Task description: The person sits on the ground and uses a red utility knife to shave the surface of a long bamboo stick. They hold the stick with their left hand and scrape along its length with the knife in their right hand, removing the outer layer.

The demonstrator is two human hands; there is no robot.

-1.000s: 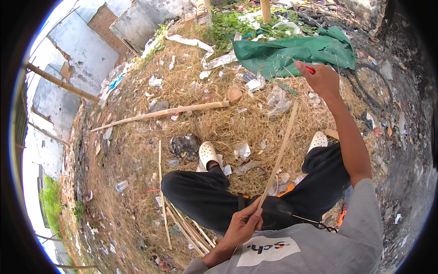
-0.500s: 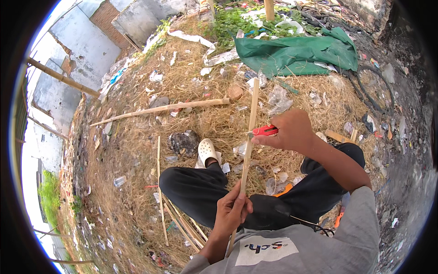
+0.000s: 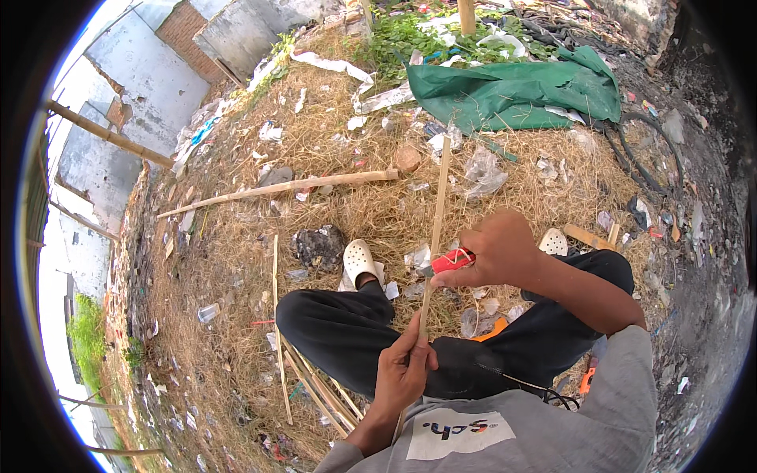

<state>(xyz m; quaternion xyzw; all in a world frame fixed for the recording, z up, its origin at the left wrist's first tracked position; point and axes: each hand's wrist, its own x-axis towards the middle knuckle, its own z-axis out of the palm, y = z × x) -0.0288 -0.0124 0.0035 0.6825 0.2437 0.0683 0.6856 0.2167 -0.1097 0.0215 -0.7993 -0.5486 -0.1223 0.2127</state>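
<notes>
A long pale strip of split bamboo point(image 3: 439, 197) stands up in front of me, leaning a little to the right at its far end. My left hand point(image 3: 403, 369) is closed round its lower part, near my lap. In my right hand point(image 3: 502, 251) is a red-handled cutter knife point(image 3: 453, 261), its blade end against the strip above my left hand. The knife's back end is hidden inside my right fist. Beside my left leg lie several more bamboo strips point(image 3: 315, 386) and one thin strip point(image 3: 277, 331) on the dry grass.
A bamboo pole point(image 3: 292, 186) lies across the litter-strewn grass ahead, near a dark stone point(image 3: 319, 247). Farther off is a crumpled green tarp point(image 3: 512, 94) with a black hose point(image 3: 643, 162) beside it. An orange object point(image 3: 493, 329) rests between my legs.
My right hand and the knife have slid down along the bamboo strip, toward my left hand. The left hand keeps its hold in nearly the same place.
</notes>
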